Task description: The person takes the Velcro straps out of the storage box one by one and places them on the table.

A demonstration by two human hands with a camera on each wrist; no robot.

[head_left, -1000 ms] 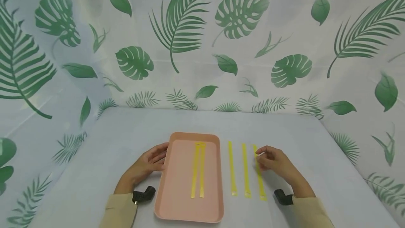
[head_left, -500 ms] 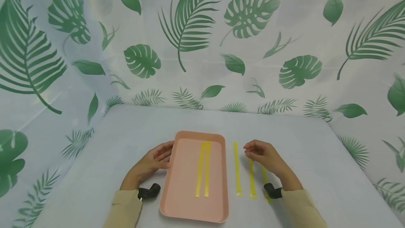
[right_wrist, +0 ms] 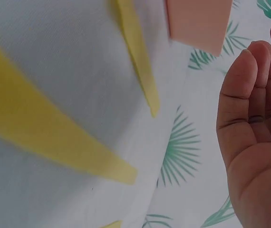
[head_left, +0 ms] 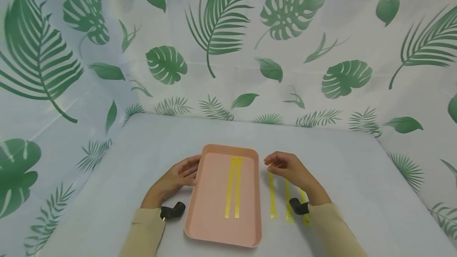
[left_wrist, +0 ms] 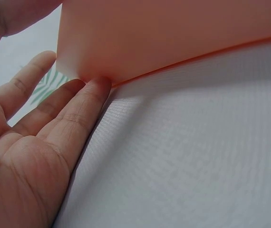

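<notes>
A pink rectangular tray [head_left: 210,197] lies on the table, with two flat yellow straps [head_left: 229,193] side by side in it. My left hand [head_left: 175,179] is at the tray's left edge. In the left wrist view, its fingertips [left_wrist: 97,85] touch the tray's outer wall [left_wrist: 150,38] low down. To the right of the tray lie three more yellow straps [head_left: 273,197], each with a wider, slotted near end. Above the far end of the closest one hovers my right hand [head_left: 294,171], fingers loosely bent. The right wrist view shows nothing held in that hand [right_wrist: 254,128].
A white cloth covers the table [head_left: 164,134]. Behind and at both sides hang white sheets with a green leaf print [head_left: 228,27]. Black wrist cameras [head_left: 299,206] sit on both wrists and partly cover the straps on the right.
My right hand has moved left, from the rightmost strap across to the strap nearest the tray. The left hand stays at the tray's edge. The head view has turned slightly left.
</notes>
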